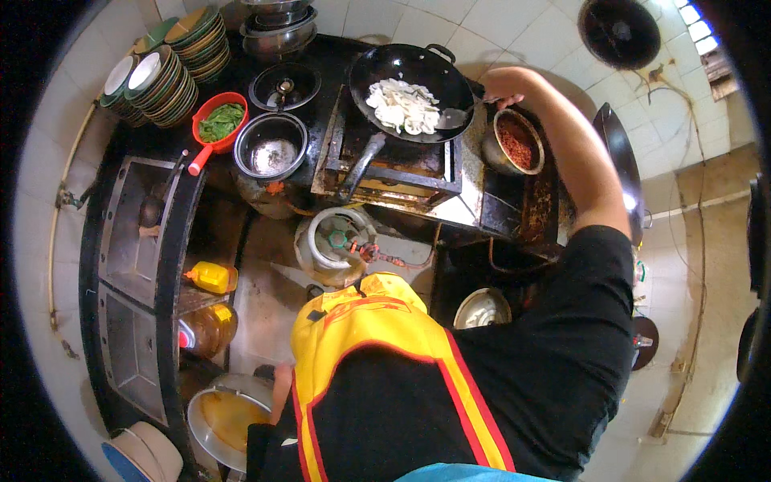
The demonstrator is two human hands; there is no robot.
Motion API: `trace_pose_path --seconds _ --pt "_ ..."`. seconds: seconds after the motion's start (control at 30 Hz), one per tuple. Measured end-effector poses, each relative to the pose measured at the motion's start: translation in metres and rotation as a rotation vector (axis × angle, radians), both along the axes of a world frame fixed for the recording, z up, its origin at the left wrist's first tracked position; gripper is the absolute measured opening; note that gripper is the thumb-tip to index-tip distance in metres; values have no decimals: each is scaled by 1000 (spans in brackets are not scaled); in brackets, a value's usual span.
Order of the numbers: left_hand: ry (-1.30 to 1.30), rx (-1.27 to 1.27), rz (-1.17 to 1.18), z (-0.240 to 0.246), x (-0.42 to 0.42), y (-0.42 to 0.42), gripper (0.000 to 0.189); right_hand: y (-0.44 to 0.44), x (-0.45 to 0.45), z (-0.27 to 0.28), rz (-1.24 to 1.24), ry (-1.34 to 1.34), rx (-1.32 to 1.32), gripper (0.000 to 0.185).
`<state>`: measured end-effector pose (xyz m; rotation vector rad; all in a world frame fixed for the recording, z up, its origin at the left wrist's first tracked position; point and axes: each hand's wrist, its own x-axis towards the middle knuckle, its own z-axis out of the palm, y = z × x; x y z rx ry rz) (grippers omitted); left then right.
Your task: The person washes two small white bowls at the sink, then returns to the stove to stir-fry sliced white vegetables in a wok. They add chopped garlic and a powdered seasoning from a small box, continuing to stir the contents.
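My right hand (506, 93) reaches over the far right side of a black wok (415, 66), its fingers around the thin handle of a metal spatula (453, 118). The spatula's blade rests inside the wok, at the right edge of a heap of white sliced food (402, 107). Under the wok is a square metal-framed gas stove (391, 172), and the wok's long handle (361, 165) points toward me. Below my right hand stands a tilted metal pot (518, 144) with a red chopped seasoning. My left hand is out of view behind the yellow apron (361, 313); only its forearm shows.
Left of the wok are an empty metal pot (271, 146), a glass lid (285, 86) and a red dipper (208, 147) holding green leaves. Stacked plates (159, 90) stand farther left. A gas cylinder (313, 241) sits under the counter; a large pan (211, 391) is low at left.
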<state>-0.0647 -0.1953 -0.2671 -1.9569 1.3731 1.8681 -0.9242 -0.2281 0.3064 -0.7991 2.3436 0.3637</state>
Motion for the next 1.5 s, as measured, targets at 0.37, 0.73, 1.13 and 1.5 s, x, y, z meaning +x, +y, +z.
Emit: trace_pose_path --seconds 0.37,0.73,1.13,1.5 --pt "45 39 437 62 -7 -145 32 16 7 -5 387 108 -276 26" --pt "63 95 446 3 -30 -81 15 -3 22 -120 -23 -28 -555 26" --pt "174 26 151 3 -12 -86 12 29 -12 -21 508 516 -29 23" --pt "261 166 388 95 -67 -96 12 2 -12 -18 541 206 -329 28"
